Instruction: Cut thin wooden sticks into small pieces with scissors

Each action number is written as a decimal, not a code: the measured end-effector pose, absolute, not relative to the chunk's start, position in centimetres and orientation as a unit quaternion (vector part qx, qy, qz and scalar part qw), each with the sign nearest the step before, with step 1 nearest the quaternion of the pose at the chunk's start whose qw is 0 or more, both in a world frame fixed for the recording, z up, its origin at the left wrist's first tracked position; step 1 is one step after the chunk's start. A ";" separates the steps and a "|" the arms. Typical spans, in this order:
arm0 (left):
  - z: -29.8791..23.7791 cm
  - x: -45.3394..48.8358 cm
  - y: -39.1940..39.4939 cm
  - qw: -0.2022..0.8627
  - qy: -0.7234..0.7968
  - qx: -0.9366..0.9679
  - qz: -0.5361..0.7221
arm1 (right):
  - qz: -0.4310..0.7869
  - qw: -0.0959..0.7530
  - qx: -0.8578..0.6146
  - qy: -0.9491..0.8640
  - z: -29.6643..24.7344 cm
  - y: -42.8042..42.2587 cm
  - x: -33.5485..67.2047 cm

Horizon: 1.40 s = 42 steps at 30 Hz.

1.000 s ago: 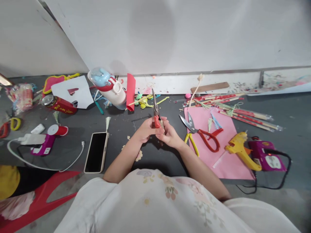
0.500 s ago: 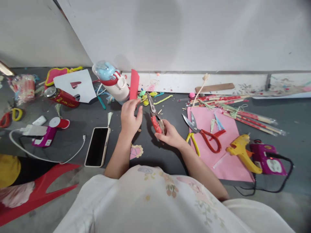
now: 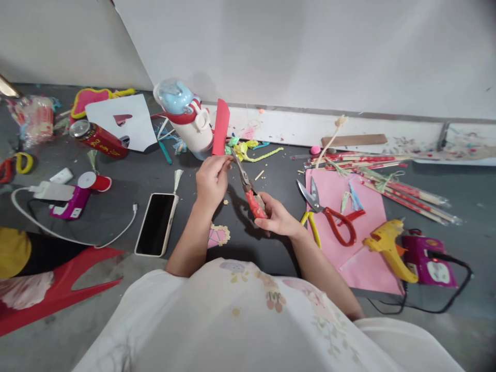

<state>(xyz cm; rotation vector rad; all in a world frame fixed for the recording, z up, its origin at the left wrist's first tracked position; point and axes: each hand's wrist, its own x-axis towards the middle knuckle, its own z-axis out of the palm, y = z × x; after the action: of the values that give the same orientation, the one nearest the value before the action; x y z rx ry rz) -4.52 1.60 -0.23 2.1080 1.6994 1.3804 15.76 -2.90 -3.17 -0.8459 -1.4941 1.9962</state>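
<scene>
A loose white fabric top (image 3: 186, 320) with wide, short white sleeves (image 3: 403, 343) bears faded prints: reddish-brown berries (image 3: 275, 303), green leafy sprigs (image 3: 331, 333) and pink patches (image 3: 302, 292).

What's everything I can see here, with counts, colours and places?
Bottle: one, white, back left
Can: one, red, back left
Paper: one, white, back left
Phone: one, black-screened, left
Spool: one, red, left
Boxes: two, purple, left and right
Sheet: one, pink, right
Glue gun: one, yellow, right
Scissors: two pairs, red-handled over sheet, red-and-yellow-handled far left
Wrapped sticks: several, red and pale, back right
Wood strip: one, brown, back right
Card: one, red, beside bottle
Beaded piece: one, pink and tan, front centre
Scraps: many, mixed, back centre
Hand tool: one, red-handled, centre
Left hand: one, by the card
Right hand: one, holding the tool
</scene>
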 end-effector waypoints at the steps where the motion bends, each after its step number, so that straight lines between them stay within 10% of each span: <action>1: -0.3 -4.6 1.6 0.054 0.550 0.696 0.459 | 0.745 0.248 -0.300 -0.541 -3.1 -2.9 15.9; 42: 1.1 -5.3 0.4 0.102 0.575 0.716 0.383 | 0.586 0.252 -0.354 -0.684 -3.1 -2.3 16.2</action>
<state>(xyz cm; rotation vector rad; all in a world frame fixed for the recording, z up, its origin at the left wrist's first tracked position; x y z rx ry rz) -5.34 0.42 1.14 2.1136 1.6985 1.1298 16.15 -2.33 -3.05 -0.9626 -1.8592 1.5944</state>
